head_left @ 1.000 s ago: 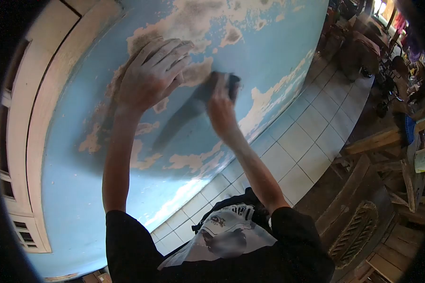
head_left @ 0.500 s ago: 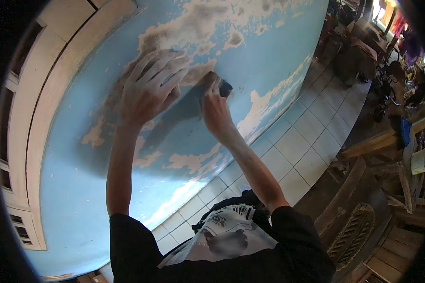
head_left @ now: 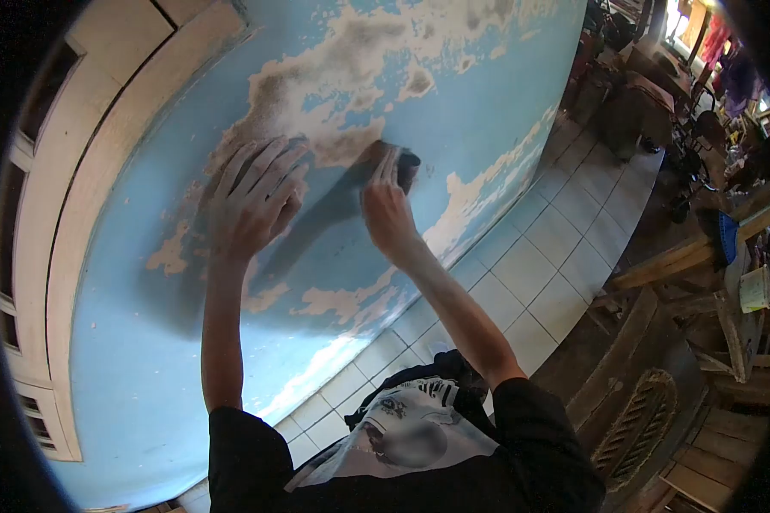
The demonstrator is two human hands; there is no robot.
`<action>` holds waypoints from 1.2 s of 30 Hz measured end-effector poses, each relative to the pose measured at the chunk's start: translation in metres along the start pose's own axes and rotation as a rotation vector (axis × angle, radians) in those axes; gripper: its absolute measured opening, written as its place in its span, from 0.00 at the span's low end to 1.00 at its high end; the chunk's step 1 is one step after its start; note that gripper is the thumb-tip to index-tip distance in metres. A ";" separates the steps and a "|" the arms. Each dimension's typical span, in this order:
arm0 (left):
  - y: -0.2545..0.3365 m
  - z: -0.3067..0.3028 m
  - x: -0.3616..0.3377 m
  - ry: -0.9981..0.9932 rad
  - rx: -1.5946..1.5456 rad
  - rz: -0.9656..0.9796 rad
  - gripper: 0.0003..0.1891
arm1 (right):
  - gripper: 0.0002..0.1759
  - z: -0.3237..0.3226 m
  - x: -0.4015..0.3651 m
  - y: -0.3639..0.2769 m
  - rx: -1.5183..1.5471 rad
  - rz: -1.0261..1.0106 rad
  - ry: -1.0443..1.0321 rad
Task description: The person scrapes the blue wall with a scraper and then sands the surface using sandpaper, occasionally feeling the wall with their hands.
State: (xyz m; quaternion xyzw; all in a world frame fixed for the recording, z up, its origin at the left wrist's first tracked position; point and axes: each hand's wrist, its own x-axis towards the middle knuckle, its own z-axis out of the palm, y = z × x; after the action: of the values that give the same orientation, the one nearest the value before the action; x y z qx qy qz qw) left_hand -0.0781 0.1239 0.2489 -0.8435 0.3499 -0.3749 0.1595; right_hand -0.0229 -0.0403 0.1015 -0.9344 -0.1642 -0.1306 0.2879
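A light blue wall [head_left: 453, 103] with peeling paint fills the middle of the view, with bare whitish and grey patches showing. My left hand [head_left: 257, 201] lies flat on it, fingers stretched and slightly spread, beside a bare patch [head_left: 274, 98]. To its right, my right hand [head_left: 387, 201] grips a small dark piece, like folded sandpaper [head_left: 409, 169], at the wall surface. The fingers cover most of that piece. Pale dust coats both hands, and a shadow falls across the wall between them.
A cream wooden frame with shutters [head_left: 68, 214] borders the wall on the left. White floor tiles [head_left: 530, 265] run along its base. On the right stand a carved wooden panel [head_left: 590, 393], a timber stand [head_left: 667, 269], a pale tub [head_left: 755, 290] and a bicycle [head_left: 697, 154].
My left hand has slid down and slightly left along the wall, uncovering more of the bare patch. My right hand stays near the same spot, still gripping the dark piece.
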 end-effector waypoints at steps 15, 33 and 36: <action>0.003 0.000 -0.011 -0.006 0.087 -0.067 0.13 | 0.35 0.027 0.019 0.055 0.258 -0.089 0.492; 0.004 0.012 -0.016 -0.004 0.124 -0.086 0.17 | 0.41 0.029 0.003 0.053 0.389 -0.202 0.410; 0.002 0.011 -0.016 -0.008 0.130 -0.106 0.17 | 0.39 0.008 0.020 0.081 0.482 -0.166 0.530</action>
State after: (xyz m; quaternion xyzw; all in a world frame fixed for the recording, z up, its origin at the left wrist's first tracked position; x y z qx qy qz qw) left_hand -0.0779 0.1337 0.2322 -0.8501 0.2793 -0.4015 0.1952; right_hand 0.0274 -0.0944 0.0612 -0.7571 -0.1850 -0.3484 0.5208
